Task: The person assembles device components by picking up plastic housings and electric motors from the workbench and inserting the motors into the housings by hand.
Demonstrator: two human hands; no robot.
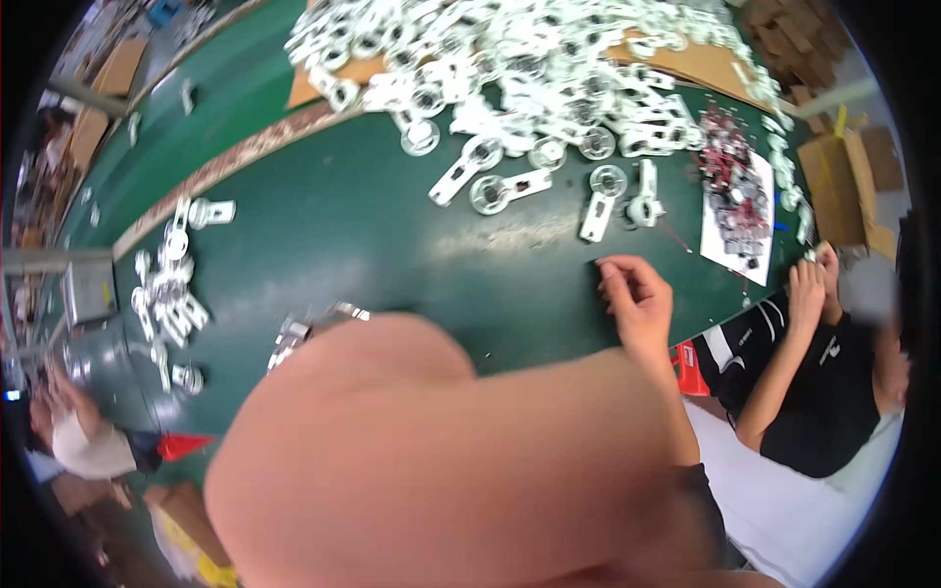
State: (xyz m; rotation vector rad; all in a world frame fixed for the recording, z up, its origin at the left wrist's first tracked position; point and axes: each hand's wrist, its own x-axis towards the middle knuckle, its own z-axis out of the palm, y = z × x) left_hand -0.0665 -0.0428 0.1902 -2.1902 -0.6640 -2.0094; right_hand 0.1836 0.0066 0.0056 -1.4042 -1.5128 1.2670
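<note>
My right hand (pixel 639 300) is over the green table, right of the middle. Its fingers are curled and the thumb and index finger come together at a tiny dark thing, too small to name. Beyond that hand lie two white parts, each a flat arm with a round clear end (pixel 603 196), and a thin red wire. A large blurred bare limb (pixel 441 461), which looks like my left hand and forearm, is raised very close to the camera. Its fingers cannot be made out. It partly covers a few shiny metal pieces (pixel 291 338) on the table.
A big heap of white parts (pixel 510 59) covers the far side, partly on cardboard. At right, small wired pieces (pixel 733 186) lie on a white sheet. More white parts (pixel 172 294) are at left. A co-worker in black (pixel 833 382) sits at right, another person (pixel 88 431) at left.
</note>
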